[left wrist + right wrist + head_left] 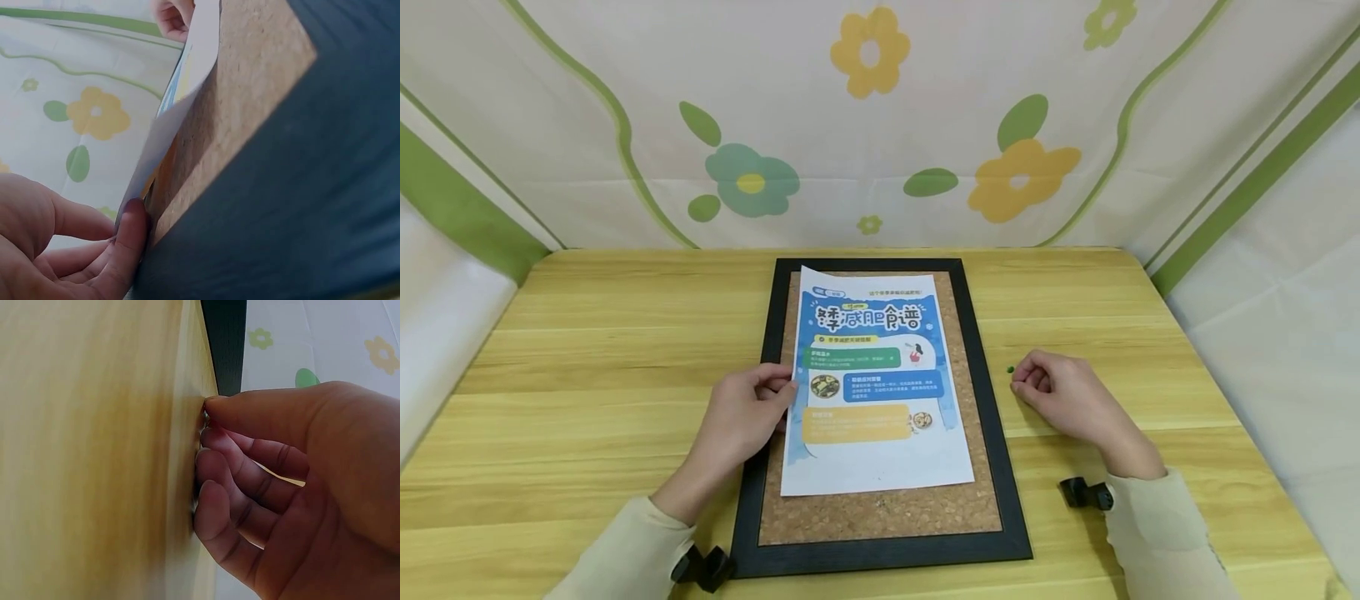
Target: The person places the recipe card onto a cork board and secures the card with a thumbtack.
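A printed sheet of paper (pixel 880 462) with blue, green and yellow panels lies over a cork board (pixel 880 517) in a black frame. My left hand (pixel 748 408) pinches the sheet's left edge between thumb and finger. In the left wrist view the sheet (pixel 153 140) bows up off the cork there. To the right of the frame, my right hand (pixel 1063 396) has its fingers bent, with the tips down at the tabletop. A tiny green piece (pixel 1011 369) lies right by those fingertips. I cannot tell whether the thumb and finger pinch anything.
The board's black frame (pixel 880 557) stands in the middle of the wood-grain table (pixel 587 333). A white curtain (pixel 820 108) with flower prints hangs behind the table's far edge. Black wrist devices (pixel 1086 493) sit at both sleeves.
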{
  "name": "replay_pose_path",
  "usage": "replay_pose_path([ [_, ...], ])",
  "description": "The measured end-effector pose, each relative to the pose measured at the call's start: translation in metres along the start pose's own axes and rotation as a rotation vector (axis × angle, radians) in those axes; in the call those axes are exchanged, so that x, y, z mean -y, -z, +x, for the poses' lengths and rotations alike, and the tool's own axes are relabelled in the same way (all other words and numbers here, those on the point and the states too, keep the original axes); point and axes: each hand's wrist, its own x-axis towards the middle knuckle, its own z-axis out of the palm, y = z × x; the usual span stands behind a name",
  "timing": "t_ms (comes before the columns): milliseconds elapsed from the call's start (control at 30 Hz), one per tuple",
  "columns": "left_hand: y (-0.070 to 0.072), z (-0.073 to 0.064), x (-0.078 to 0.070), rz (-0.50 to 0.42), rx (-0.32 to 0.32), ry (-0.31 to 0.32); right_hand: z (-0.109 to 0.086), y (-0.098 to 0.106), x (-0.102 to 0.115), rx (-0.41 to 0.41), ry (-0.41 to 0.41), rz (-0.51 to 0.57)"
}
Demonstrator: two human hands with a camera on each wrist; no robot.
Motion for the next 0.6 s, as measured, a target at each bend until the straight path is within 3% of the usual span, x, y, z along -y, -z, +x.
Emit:
replay_pose_path([
  [267,0.0009,0.0030,-0.0008,0.022,-0.007,-0.052,0.0019,0.0013,0.0005,0.000,0.005,-0.004],
  [600,0.0003,0.0015,0.0005,0.020,-0.004,-0.064,0.0044,0.0014,0.0001,0.002,0.026,0.002],
])
